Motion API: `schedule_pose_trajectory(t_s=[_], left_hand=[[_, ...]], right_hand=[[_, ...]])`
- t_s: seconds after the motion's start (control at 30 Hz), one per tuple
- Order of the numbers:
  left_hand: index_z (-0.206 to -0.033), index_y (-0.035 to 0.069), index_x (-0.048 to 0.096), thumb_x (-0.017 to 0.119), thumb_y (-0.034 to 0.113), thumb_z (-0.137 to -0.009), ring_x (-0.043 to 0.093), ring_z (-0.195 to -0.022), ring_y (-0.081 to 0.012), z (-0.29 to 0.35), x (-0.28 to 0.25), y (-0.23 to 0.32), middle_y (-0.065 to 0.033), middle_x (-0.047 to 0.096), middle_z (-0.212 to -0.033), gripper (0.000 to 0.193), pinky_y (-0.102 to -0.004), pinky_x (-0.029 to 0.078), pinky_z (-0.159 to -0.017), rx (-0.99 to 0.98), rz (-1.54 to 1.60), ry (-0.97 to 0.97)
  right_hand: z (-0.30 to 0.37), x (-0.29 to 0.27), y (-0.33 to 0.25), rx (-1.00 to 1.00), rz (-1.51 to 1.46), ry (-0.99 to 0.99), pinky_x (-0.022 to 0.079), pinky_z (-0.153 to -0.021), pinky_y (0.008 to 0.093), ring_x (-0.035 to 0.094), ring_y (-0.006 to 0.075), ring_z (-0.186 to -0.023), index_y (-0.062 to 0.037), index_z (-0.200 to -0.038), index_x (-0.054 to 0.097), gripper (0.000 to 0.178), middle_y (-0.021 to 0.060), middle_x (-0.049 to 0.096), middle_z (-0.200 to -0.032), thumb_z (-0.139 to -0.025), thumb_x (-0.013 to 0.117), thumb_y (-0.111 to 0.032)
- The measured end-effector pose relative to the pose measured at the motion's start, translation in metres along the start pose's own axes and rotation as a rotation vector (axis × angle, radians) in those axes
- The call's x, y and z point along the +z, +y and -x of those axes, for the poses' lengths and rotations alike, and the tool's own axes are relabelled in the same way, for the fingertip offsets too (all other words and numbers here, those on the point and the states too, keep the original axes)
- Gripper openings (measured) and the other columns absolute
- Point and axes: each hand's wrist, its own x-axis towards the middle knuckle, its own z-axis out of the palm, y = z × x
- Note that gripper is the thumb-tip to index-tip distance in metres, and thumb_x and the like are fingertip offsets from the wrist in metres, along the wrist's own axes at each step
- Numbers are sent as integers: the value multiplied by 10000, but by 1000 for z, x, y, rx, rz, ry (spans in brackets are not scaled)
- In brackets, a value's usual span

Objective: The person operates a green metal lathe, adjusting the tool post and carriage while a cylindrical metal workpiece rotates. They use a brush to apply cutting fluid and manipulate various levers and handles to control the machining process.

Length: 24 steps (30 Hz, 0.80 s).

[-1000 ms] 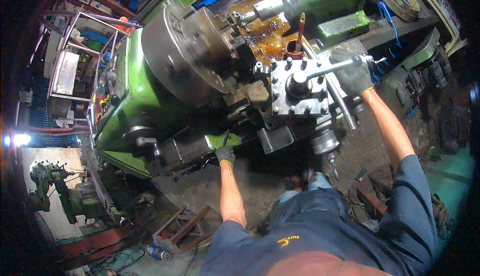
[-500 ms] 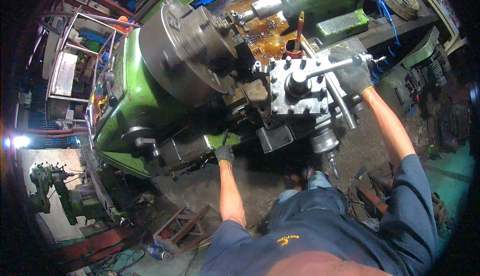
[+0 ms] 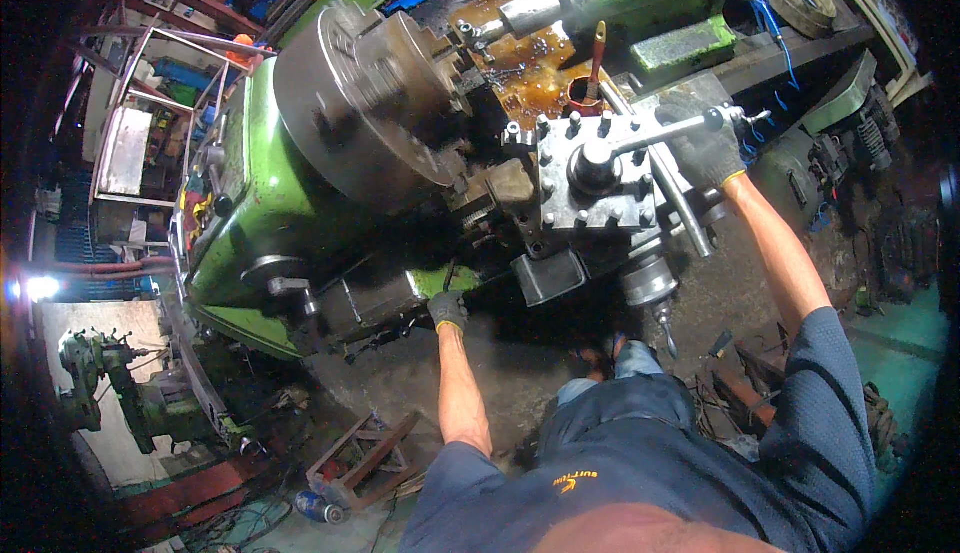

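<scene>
My left hand (image 3: 448,308), in a dark grey glove, is closed round a thin lever (image 3: 451,277) low on the front of a green lathe (image 3: 258,178). My gloved right hand (image 3: 708,148) is beside the square tool post (image 3: 560,188), under the outer end of its clamp handle (image 3: 655,135). That handle and blur hide its fingers, so its grip is unclear. Left of the post, the large chuck (image 3: 345,103) is smeared by rotation. A cutting tool's tip cannot be made out.
A brush (image 3: 597,58) stands in a red cup (image 3: 585,103) behind the tool post, near an oily brown plate (image 3: 520,83). The tailstock (image 3: 660,3) is at the back. A metal frame (image 3: 368,463) and a blue can (image 3: 318,506) lie on the floor, lower left.
The chuck's blurred parts show at different positions. Both hands stay in nearly the same place, and the view has shifted very slightly.
</scene>
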Motion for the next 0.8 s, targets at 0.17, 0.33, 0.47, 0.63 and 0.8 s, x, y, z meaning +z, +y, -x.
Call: schedule_pose_trajectory(t_s=[0.17,0.33,0.47,0.63,0.8], left_hand=[[-711,102,552,689,80,-855,459,-392,-178,-20,-13,-16,-46,529,-576,201,-341,338,-357,126,-176,-38],[-706,104,541,696,83,-848,464,-392,-180,-5,0,-1,-51,529,-576,211,-343,333,-353,-23,-49,20],[-711,100,546,693,82,-849,462,-391,-184,-3,-2,0,-50,522,-571,203,-345,332,-354,-54,-6,12],[-822,56,606,639,89,-907,463,-420,-190,1,0,1,-66,552,-607,96,-332,365,-379,-72,-16,14],[-729,92,552,699,88,-854,458,-389,-184,0,-2,0,-53,525,-575,193,-345,328,-353,-44,-22,19]], right_hand=[[-1,3,-1,38,-58,4,486,-1065,425,628,347,-1227,-77,-1206,694,329,170,672,-1277,-935,675,-262],[1,1,2,34,-48,-7,487,-1064,424,629,347,-1224,-87,-1211,694,330,166,668,-1285,-937,671,-270],[1,1,1,48,-67,-7,479,-1077,428,618,350,-1238,-93,-1215,696,331,155,662,-1312,-943,665,-280],[1,1,5,-14,20,8,467,-1095,430,608,343,-1259,-103,-1228,699,333,142,662,-1329,-946,660,-276],[0,2,6,-16,-32,-7,467,-1093,421,621,341,-1241,-105,-1219,714,325,136,686,-1292,-940,661,-261]])
